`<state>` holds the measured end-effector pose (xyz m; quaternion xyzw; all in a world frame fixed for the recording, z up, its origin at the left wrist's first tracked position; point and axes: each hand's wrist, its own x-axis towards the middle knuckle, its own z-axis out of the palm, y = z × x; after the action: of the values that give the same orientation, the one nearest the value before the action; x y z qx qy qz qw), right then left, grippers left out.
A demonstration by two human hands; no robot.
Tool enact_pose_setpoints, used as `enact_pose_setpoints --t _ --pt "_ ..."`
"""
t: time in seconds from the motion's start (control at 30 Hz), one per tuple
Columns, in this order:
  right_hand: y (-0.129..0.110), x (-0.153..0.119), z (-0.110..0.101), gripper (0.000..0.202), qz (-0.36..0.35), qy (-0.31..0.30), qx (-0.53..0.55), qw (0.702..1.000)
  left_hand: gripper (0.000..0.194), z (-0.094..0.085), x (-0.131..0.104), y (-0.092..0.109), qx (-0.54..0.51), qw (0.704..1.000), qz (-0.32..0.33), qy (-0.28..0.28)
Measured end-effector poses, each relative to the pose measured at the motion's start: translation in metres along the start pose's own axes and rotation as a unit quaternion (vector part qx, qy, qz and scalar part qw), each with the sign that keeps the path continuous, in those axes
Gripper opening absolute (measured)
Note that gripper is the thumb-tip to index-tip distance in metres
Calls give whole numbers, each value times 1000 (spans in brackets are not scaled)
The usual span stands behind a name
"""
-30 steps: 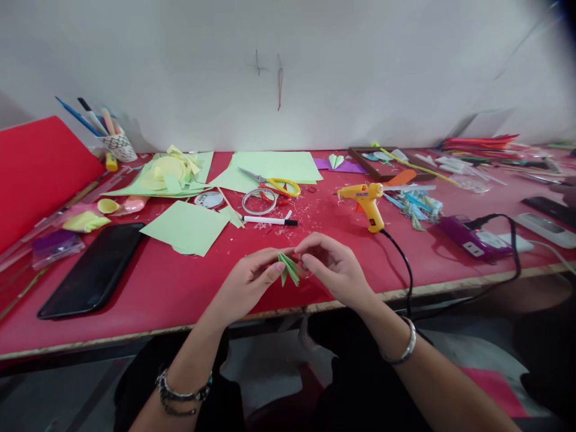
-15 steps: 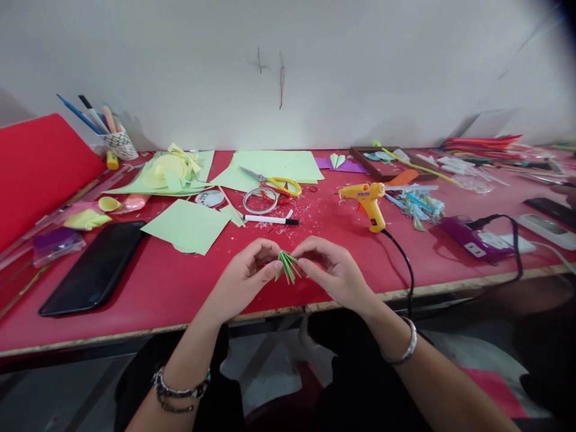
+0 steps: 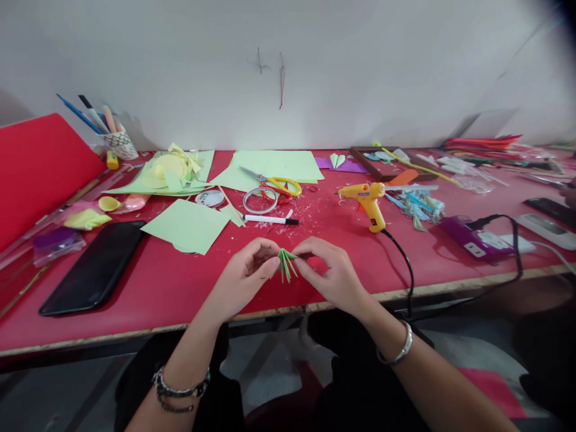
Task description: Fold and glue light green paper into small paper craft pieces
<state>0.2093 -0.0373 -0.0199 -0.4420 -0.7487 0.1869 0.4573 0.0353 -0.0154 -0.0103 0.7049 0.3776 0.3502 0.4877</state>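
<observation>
Between my two hands is a small piece of pleated green paper (image 3: 286, 264), its folds fanned out downward above the table's front part. My left hand (image 3: 252, 267) is closed, pinching the paper's left side between thumb and fingers. On the other side, my right hand (image 3: 326, 270) pinches the paper's right edge with thumb and forefinger. Beyond the hands lie a white marker (image 3: 270, 220) with a black cap, a roll of clear tape (image 3: 260, 201) and scissors with yellow handles (image 3: 283, 183). A square of light green paper (image 3: 186, 225) is left of them.
A yellow glue gun (image 3: 369, 204) rests at right, its black cord (image 3: 407, 264) running over the table's front edge. A black phone (image 3: 94, 267) lies at left. Farther back are green paper sheets (image 3: 274, 165), a cup of pens (image 3: 120, 144) and a purple power strip (image 3: 477, 239).
The pleated paper has turned slightly between my fingers, and its folds hang closer to straight down. My right wrist has shifted a little; the things on the table have stayed put.
</observation>
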Motion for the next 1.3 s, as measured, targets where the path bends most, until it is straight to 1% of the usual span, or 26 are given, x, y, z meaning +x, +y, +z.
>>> enact_pose_setpoints --t 0.13,0.23,0.3,0.4,0.47,0.53,0.63,0.77,0.87,0.97,1.13,1.2,1.3 --pt "0 1 0 18 11 7 9 1000 17 1 0 -1 94 993 45 55" --pt "-2 1 0 15 10 15 12 1000 21 4 0 -3 188 974 90 84" --pt "-3 1 1 14 1 16 9 1000 23 6 0 -6 250 956 127 84" --pt "-1 0 5 9 -11 16 1 1000 22 9 1 -12 342 919 182 70" --pt "2 -1 7 8 -2 10 4 1000 21 10 1 -15 384 898 204 69" --pt "4 -2 7 10 18 6 16 1000 22 10 2 -16 404 886 214 77" --pt "5 -2 6 11 27 7 22 999 22 9 3 -15 421 875 224 86" --pt "7 -1 3 9 -11 6 -16 1000 14 7 4 -14 445 863 228 76" --pt "11 -2 4 11 -37 -15 -71 997 15 6 5 -15 464 853 228 73" --pt "14 -3 7 13 -43 -55 -125 990 15 7 5 -17 486 847 210 51" --pt "16 -1 10 15 -27 -155 -158 975 13 7 6 -18 519 840 153 -31" --pt "14 2 9 14 -28 -174 -159 971 10 6 6 -18 515 844 143 -49" --pt "9 6 5 9 -33 -191 -146 970 7 3 6 -18 503 851 143 -51"
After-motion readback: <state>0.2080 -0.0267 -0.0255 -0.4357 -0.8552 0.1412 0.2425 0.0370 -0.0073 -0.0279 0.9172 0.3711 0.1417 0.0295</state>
